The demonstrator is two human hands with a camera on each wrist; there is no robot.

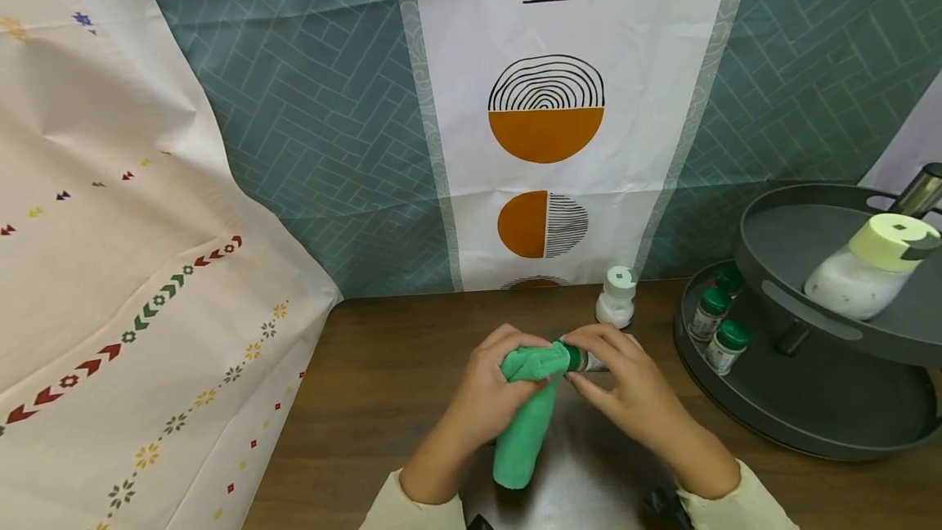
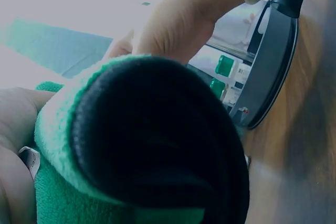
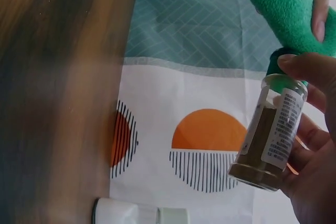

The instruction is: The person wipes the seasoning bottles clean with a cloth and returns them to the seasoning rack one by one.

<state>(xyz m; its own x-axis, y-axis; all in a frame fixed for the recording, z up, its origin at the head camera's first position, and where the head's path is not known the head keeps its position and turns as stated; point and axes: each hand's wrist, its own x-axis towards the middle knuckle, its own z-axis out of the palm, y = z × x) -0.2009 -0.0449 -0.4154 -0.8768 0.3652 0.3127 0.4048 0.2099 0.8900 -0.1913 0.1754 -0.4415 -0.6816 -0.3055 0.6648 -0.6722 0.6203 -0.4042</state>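
Observation:
Over the table, my left hand (image 1: pixel 482 391) grips a green cloth (image 1: pixel 524 440), whose lower part hangs down toward me. A fold of this cloth touches the green cap of a spice jar (image 3: pixel 268 135). My right hand (image 1: pixel 629 383) holds that jar by its cap end, with the thumb on the cap. The jar is clear, with brown powder inside and a printed white label. In the left wrist view, the rolled cloth (image 2: pixel 58 192) fills the foreground and hides the jar.
At right stands a dark two-tier round rack (image 1: pixel 802 432). Several green-capped jars (image 1: pixel 728 343) sit on its lower tier; a white container with a pale yellow lid (image 1: pixel 857 276) leans above. A small white bottle (image 1: pixel 616 305) stands by the wall. Patterned cloth (image 1: pixel 147 268) hangs at left.

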